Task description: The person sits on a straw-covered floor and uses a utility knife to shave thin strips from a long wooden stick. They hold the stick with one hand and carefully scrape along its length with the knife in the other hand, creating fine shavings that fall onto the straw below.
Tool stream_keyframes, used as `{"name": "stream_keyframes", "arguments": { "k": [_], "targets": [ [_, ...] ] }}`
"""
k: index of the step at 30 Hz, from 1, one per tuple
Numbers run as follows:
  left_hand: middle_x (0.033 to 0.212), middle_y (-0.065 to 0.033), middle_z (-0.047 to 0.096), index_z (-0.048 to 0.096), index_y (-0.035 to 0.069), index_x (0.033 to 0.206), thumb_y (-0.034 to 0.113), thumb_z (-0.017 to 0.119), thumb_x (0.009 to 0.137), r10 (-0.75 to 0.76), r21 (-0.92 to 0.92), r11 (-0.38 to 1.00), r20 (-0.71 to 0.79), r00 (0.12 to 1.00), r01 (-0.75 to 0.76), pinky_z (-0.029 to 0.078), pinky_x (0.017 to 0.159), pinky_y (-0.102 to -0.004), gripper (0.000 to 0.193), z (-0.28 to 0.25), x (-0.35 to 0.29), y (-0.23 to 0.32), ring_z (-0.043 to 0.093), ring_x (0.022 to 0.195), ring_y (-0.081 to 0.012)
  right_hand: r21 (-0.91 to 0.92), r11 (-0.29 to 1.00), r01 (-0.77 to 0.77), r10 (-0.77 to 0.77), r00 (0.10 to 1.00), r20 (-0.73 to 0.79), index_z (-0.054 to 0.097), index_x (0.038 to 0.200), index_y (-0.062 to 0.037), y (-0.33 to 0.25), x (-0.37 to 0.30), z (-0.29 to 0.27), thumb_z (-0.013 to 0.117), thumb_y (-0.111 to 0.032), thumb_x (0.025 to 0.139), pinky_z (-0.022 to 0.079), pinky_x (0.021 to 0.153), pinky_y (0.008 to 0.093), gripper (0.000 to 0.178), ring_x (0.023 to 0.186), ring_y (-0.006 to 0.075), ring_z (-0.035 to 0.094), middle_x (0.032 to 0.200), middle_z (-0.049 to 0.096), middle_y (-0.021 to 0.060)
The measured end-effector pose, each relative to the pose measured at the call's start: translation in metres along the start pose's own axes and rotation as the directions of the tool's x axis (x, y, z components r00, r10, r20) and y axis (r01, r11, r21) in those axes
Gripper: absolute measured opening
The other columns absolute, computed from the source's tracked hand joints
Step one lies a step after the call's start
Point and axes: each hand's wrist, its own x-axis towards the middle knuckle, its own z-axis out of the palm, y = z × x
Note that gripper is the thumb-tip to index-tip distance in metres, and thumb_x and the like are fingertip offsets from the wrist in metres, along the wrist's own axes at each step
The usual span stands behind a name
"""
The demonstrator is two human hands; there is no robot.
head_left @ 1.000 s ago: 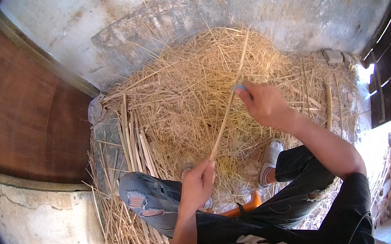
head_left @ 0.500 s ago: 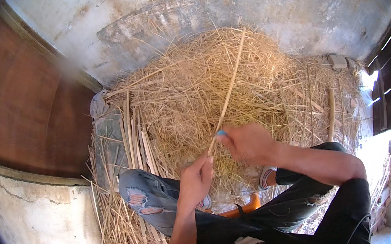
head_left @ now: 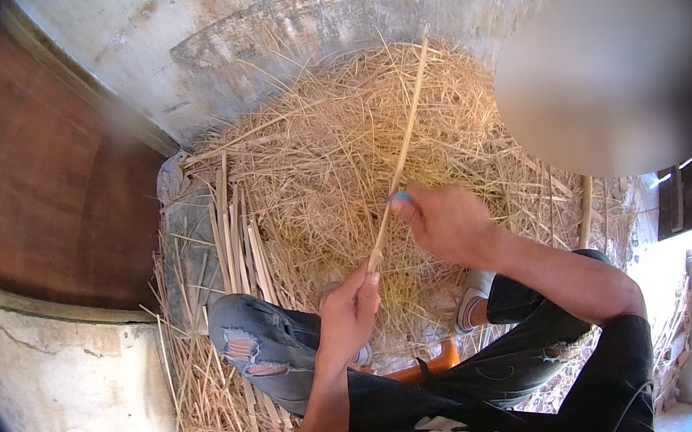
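The weathered wall (head_left: 319, 14) formed the far boundary of the work area. A brown panel (head_left: 53, 184) stood along the left side. Between them and the person lay a broad pile of straw-coloured shavings (head_left: 336, 139). The person's jeans (head_left: 480, 373), torn at the left knee, were bent at both knees and spread to either side of the near edge. Left of the pile lay a group of pale slats (head_left: 235, 239), roughly parallel, pointing away from the person. The long, thin strip (head_left: 411, 124) was located above the pile, directly in front of the person. It ran diagonally from the left hand up and right toward the pile's far edge. The right hand (head_left: 449, 222) was set on the strip a short way beyond the left; its fingers were curled, the thumb side pinching the strip. The left hand (head_left: 351, 307) pinched the near end between thumb and forefinger. A small blue piece (head_left: 400, 197) sat at the right thumb tip, against the strip.
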Motion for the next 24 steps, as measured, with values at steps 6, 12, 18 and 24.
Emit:
{"name": "stream_keyframes", "arguments": {
  "k": [6,12,18,24],
  "targets": [
    [0.065,0.0043,0.045,0.063,0.002,0.139,0.022,0.054,0.11,0.025,-0.012,1.0,0.016,1.0,-0.025,0.035,0.053,-0.0238,0.036,0.002,0.008,0.005,0.042,0.058,-0.0044,0.109,0.979,0.17,-0.178,0.982,0.068,0.062,0.097,-0.0017,-0.007,-0.03,0.022,0.051,-0.037,0.107,0.05,0.057,0.057,0.038,0.063,0.0463,0.065,0.065,0.062,0.0239],
    [0.063,0.0048,0.048,0.065,0.003,0.135,0.026,0.053,0.11,0.064,-0.014,0.998,0.01,0.998,-0.064,0.033,0.051,-0.0224,0.036,0.003,0.006,0.002,0.041,0.055,-0.0031,0.124,0.983,0.134,-0.146,0.985,0.096,0.062,0.097,-0.0014,0.0,-0.022,0.018,0.049,-0.04,0.108,0.051,0.061,0.0541,0.042,0.068,0.0474,0.065,0.067,0.061,0.0265],
    [0.064,0.0043,0.05,0.065,0.004,0.136,0.024,0.055,0.11,-0.039,-0.1,0.994,0.058,0.998,0.045,0.034,0.051,-0.0223,0.034,0.002,0.0,0.01,0.042,0.056,-0.0028,0.647,0.754,-0.113,-0.21,0.892,0.401,0.059,0.077,-0.0029,0.022,-0.004,0.005,0.053,-0.049,0.106,0.04,0.055,0.0345,0.055,0.058,0.0155,0.055,0.061,0.056,0.0052],
    [0.066,0.0051,0.051,0.065,0.004,0.137,0.024,0.061,0.107,-0.014,-0.09,0.996,0.005,1.0,0.014,0.038,0.056,-0.022,0.036,0.008,0.002,0.006,0.047,0.061,-0.0036,0.436,0.897,-0.071,-0.05,0.964,0.261,0.068,0.089,0.0007,0.005,-0.012,-0.019,0.066,-0.045,0.099,0.043,0.056,0.0408,0.047,0.056,0.0185,0.05,0.06,0.054,0.0112]
  ]
}}
